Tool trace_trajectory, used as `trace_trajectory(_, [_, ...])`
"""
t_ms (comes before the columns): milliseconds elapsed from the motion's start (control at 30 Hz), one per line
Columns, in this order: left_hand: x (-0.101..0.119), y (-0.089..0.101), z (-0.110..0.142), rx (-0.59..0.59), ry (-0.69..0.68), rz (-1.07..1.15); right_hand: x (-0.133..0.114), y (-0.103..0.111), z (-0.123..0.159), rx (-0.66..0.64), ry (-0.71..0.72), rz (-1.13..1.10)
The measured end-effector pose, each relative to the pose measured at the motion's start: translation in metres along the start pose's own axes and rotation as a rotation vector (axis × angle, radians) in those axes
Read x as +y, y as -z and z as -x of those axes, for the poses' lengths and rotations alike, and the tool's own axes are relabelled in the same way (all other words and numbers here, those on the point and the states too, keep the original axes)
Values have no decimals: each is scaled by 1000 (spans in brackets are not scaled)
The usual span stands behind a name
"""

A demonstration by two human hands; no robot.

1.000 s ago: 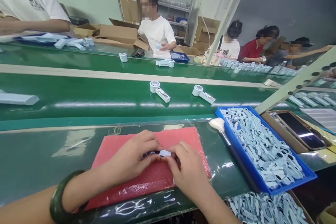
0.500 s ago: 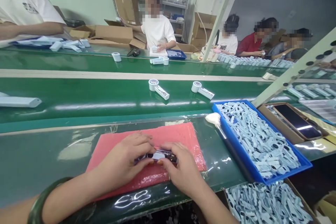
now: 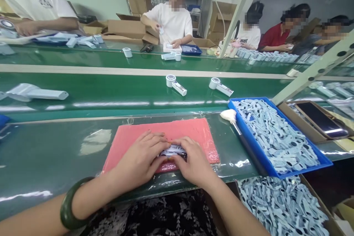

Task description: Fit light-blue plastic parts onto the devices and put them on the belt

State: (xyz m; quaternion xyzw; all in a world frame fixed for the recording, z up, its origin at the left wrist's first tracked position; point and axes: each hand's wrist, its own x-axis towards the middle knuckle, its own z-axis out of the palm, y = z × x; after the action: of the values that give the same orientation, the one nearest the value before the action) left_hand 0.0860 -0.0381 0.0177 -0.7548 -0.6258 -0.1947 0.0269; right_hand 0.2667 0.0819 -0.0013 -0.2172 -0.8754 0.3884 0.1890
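Observation:
On the red mat (image 3: pixel 193 129), a small oblong part (image 3: pixel 174 149) with dark lettering on a pale top and shiny dark edges lies under my fingers. My left hand (image 3: pixel 143 151), bent at the fingers, grips its left end. Around its right end are the thumb and fingers of my right hand (image 3: pixel 193 160). Both thumbs press along the near side, their tips close together. Much of the part is hidden by my hands, so its exact kind cannot be made out.
A blue tray (image 3: pixel 326 160) of pale blue pieces stands at right, beside a white-tipped brush (image 3: pixel 229 115). Below is a box of similar pieces (image 3: pixel 284 206). Two handheld fans (image 3: pixel 179 88) lie on the green belt (image 3: pixel 124 88). Several co-workers sit across; a phone (image 3: pixel 322 118) rests at far right.
The part's lettering now shows where a blank pale patch showed before. My view has shifted. At left, more pale pieces have come into view on the belt. The co-worker opposite has drawn one arm in.

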Motion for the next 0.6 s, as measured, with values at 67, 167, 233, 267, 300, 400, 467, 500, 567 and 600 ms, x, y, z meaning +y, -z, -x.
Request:
trace_trajectory(67, [0, 2, -1, -2, -40, -84, 4, -5, 4, 23, 47, 87])
trace_trajectory(167, [2, 4, -4, 7, -93, -154, 5, -12, 7, 38, 81, 273])
trace_trajectory(233, [3, 4, -7, 5, -90, -134, 3, -14, 5, 38, 78, 342])
trace_trajectory(267, [3, 4, -8, 2, -83, -116, 2, -15, 4, 37, 76, 349])
trace_trajectory(300, [4, 4, -9, 0, -75, -99, 2, -15, 4, 37, 74, 343])
trace_trajectory(400, [5, 4, -8, -3, -62, -70, 2, -14, 5, 52, 82, 265])
trace_trajectory(467, [6, 4, -6, -15, -70, -92, 5, -13, 10, 79, 106, 195])
trace_trajectory(500, [5, 5, -6, -24, -81, -115, 7, -11, 14, 103, 121, 168])
trace_trajectory(567, [-2, 11, -9, -39, -117, -155, 12, -1, 25, 176, 136, 160])
trace_trajectory(600, [-10, 15, -14, -44, -145, -158, 16, 7, 30, 222, 131, 184])
